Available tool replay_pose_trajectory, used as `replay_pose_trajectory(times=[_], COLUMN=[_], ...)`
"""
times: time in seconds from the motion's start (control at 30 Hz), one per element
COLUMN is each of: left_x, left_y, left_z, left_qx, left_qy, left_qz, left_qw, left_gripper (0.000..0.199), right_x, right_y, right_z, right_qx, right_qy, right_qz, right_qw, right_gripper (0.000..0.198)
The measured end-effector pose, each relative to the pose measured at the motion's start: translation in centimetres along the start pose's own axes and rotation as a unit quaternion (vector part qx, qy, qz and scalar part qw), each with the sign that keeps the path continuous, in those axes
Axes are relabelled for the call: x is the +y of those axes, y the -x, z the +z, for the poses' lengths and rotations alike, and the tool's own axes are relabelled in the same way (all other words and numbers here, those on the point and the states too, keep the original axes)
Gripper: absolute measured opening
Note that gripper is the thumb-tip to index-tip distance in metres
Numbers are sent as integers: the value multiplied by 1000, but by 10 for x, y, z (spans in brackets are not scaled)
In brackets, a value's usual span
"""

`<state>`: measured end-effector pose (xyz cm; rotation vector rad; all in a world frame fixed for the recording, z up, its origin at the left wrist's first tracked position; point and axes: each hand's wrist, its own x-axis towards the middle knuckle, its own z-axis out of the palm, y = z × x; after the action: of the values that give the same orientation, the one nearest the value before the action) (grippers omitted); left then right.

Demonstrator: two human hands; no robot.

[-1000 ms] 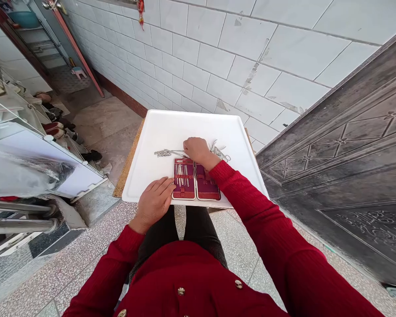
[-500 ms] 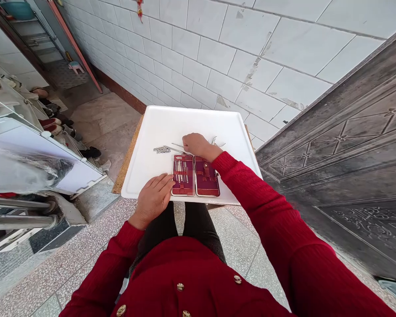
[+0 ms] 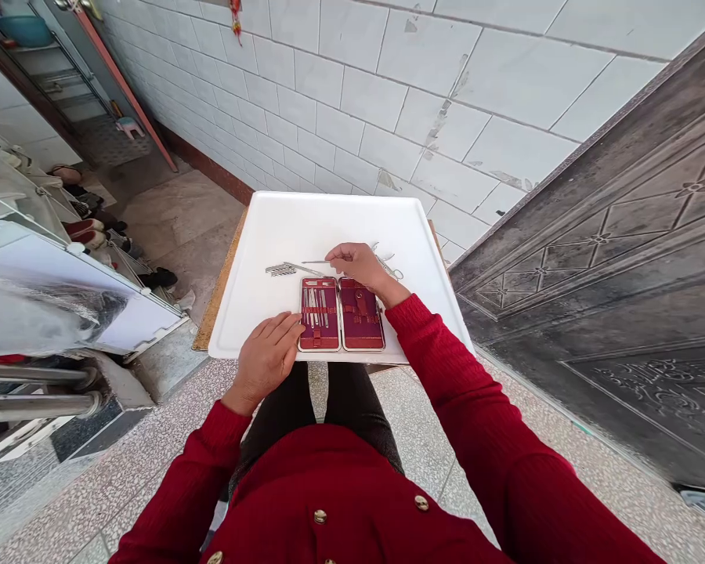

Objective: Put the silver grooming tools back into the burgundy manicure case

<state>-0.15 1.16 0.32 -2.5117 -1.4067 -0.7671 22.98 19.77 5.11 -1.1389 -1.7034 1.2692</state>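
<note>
An open manicure case (image 3: 363, 341) with a dark red lining lies on the white tray table (image 3: 240, 313). Several slim metal tools (image 3: 314, 308) sit under a strap in its left half; a strap with a snap is in the right half. My left hand (image 3: 265, 356) lies flat, fingertips touching the case's left edge. Above the case, my right hand (image 3: 358, 265) pinches a slim metal tool (image 3: 313, 262) that points left. Left of it lie nail clippers (image 3: 280, 269) and another thin tool (image 3: 306, 269). Scissors (image 3: 395, 272) lie partly hidden behind my right hand.
A white tiled wall (image 3: 352, 102) stands behind the table. To the right is a dark patterned metal door (image 3: 593, 258). A rack with shoes (image 3: 88, 231) and metal rails (image 3: 35, 403) are on the left.
My right hand has turned so that its thumb and fingers show, and the slim tool now lies more level. More of the scissors shows. My left hand stays at the case; the view has shifted slightly.
</note>
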Motion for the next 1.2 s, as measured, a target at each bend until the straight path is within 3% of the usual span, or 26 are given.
replay_pose_trajectory(times=[0.23, 0.57, 1.2], left_x=[0, -1, -5], left_y=[0, 0, 0], left_z=[-1, 1, 4], left_qx=[-4, -12, -1], left_qy=[7, 19, 16], left_qz=[-7, -19, -8], left_qw=[1000, 1000, 1000], left_gripper=[35, 36, 42], right_x=[7, 2, 3], right_y=[3, 6, 3], right_z=[-9, -17, -19], right_qx=[-18, -33, -44], right_qy=[-47, -102, -157], right_qz=[-7, -8, 30], right_qw=[999, 994, 986], right_gripper=[32, 36, 22])
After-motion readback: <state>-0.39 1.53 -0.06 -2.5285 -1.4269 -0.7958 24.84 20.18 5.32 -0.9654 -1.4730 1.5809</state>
